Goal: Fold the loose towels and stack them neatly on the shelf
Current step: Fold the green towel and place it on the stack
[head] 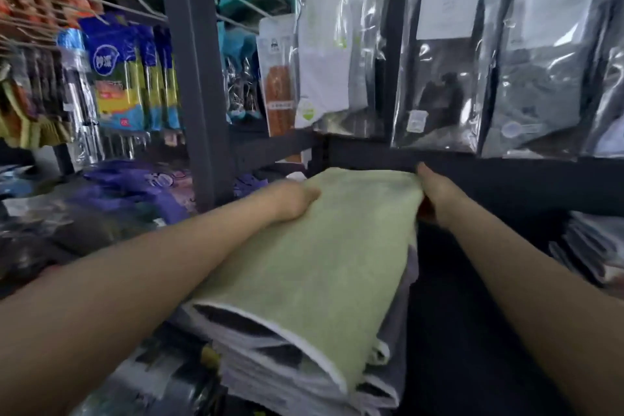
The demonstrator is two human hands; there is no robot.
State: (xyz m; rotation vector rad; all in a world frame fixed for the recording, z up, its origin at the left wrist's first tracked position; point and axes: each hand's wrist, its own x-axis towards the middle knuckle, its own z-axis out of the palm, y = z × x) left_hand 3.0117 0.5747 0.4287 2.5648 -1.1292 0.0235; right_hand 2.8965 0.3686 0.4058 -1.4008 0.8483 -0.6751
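Note:
A folded pale green towel [331, 253] lies on top of a stack of folded grey and white towels [270, 371] in the middle of the view. My left hand [293, 199] grips the green towel's far left edge, fingers curled under it. My right hand [434, 194] holds the far right corner, with the fingers hidden behind the cloth. The towel's far end reaches under the dark shelf board [489, 176]. The near end, with a white hem, hangs over the stack's front.
A dark metal upright post [196, 78] stands left of the stack. Clear plastic packets [442, 61] hang above the shelf board. Blue and yellow packets [118, 78] hang at left. Purple bags [135, 186] lie at left, and more packets [594, 243] lie at right.

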